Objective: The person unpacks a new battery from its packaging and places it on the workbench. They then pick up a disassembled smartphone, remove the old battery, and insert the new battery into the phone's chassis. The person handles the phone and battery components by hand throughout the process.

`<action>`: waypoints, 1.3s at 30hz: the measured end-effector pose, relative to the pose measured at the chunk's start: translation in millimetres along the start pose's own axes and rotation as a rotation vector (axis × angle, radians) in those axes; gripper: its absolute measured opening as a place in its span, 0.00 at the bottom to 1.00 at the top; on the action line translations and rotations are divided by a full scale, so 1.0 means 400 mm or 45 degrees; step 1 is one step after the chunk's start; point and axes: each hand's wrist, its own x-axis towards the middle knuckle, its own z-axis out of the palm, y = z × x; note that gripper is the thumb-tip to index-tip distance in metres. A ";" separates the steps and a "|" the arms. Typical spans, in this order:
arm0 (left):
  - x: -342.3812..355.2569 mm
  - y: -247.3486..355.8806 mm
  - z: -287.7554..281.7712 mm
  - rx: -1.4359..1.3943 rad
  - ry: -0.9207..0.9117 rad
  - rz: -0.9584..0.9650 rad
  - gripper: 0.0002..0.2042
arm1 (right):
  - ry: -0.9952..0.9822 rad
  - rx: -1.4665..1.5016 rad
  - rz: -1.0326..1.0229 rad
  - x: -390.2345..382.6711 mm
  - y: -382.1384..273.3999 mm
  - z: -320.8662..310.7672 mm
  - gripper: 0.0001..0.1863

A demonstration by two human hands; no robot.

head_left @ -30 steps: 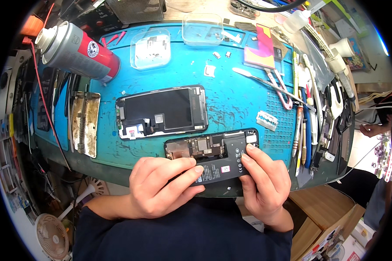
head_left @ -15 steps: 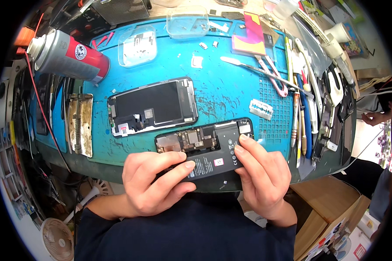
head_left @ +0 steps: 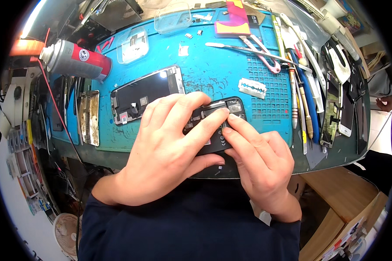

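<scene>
An opened smartphone body (head_left: pixel 234 107) lies near the mat's front edge, its insides facing up and much of it hidden under my hands. My left hand (head_left: pixel 163 141) spans it, fingers over the far edge and thumb by the near edge, gripping it. The fingertips of my right hand (head_left: pixel 265 163) press together on the right end of the phone, over the black battery (head_left: pixel 222 140), close to the left index fingertip. Whatever small part may be under those fingertips cannot be made out. Behind my left hand rests a detached phone screen (head_left: pixel 154 85), back side up.
On the blue mat (head_left: pixel 204 78) are a razor blade (head_left: pixel 252 88), pink-handled tweezers (head_left: pixel 265 61), a scalpel-like tool (head_left: pixel 239 50) and clear plastic boxes (head_left: pixel 133 45). A spray can (head_left: pixel 78 60) stands left; several pens and tools (head_left: pixel 307 100) line the right side.
My left hand has moved right and forward across the phone, covering its board and most of the battery. My right fingertips have come together beside it. The whole view has shifted slightly.
</scene>
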 end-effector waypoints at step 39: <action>-0.011 -0.023 0.004 -0.028 0.063 0.038 0.36 | -0.033 -0.001 0.015 0.002 0.003 -0.011 0.18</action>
